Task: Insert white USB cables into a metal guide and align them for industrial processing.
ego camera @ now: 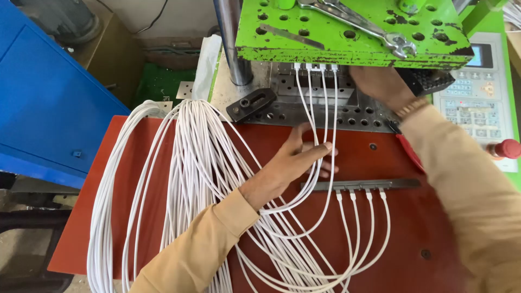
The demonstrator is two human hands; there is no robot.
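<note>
My left hand (296, 160) lies over several white cables (315, 103) that run from the metal mould plate (320, 97) down across the red-brown table (135, 217); its fingers curl around the strands. My right hand (380, 84) reaches under the green press plate (347, 32) at the mould's right side, and its fingers are partly hidden. A dark metal bar (401, 184) on the table holds several more cable ends. A large bundle of white cables (179, 179) loops over the table's left part.
Wrenches (374, 27) lie on top of the green plate. A steel column (230, 38) rises at the mould's left. A control panel (480, 92) with a red knob (507, 148) stands at the right. A blue cabinet (43, 92) is at the left.
</note>
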